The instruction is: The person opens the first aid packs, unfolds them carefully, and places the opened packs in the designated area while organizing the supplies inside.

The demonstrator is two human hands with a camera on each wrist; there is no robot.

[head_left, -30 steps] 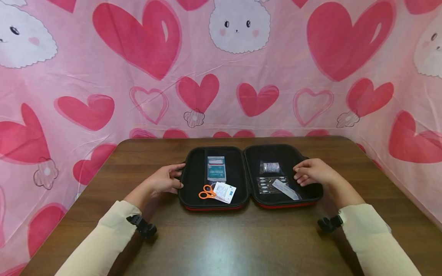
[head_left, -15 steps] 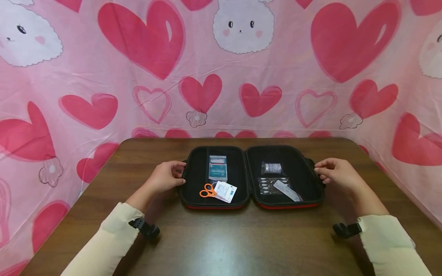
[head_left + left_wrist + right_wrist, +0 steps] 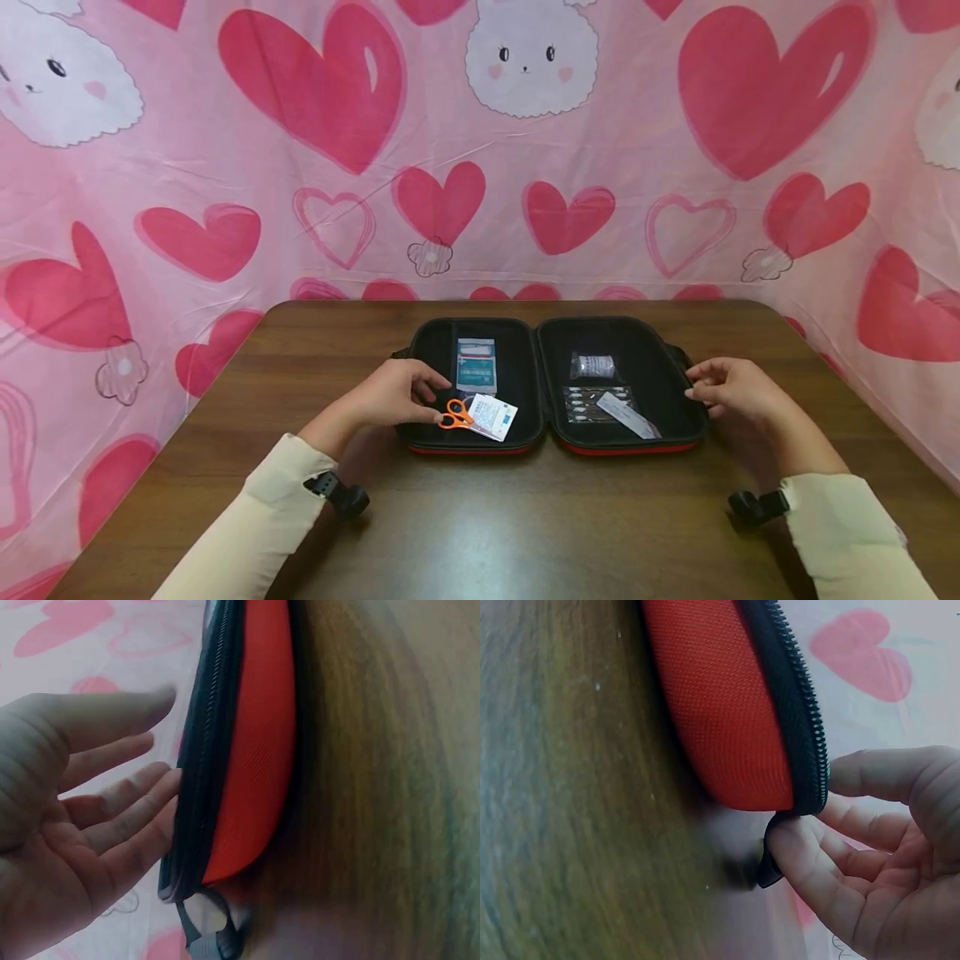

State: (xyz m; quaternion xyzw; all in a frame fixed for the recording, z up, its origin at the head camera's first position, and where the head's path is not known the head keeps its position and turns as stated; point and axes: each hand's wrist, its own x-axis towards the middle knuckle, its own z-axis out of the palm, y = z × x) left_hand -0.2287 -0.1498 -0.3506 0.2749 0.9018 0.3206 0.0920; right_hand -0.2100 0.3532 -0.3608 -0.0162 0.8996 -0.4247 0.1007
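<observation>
An open first-aid case (image 3: pixel 510 450), black inside with a red shell and zipped rim, lies unfolded on the table. My left hand (image 3: pixel 393 396) reaches over its left half, thumb and fingers spread apart beside the orange-handled scissors (image 3: pixel 454 415); whether the thumb touches the handle I cannot tell. In the left wrist view that hand (image 3: pixel 90 802) shows nothing between its fingers. My right hand (image 3: pixel 738 390) pinches the case's right edge, near a black strap (image 3: pixel 772 859). A white packet (image 3: pixel 492 417) covers the scissors' blades, below a teal packet (image 3: pixel 477 367).
In the right half lie a wrapped bandage roll (image 3: pixel 595 367), a clear pack of cotton swabs (image 3: pixel 585 406) and a slim white packet (image 3: pixel 628 415). The brown wooden table (image 3: pixel 525 525) extends in front. Behind hangs a pink heart-patterned cloth (image 3: pixel 570 142).
My left hand has gone from the case's left edge to the right, over the scissors. My right hand moved from inside the right half out to its right edge.
</observation>
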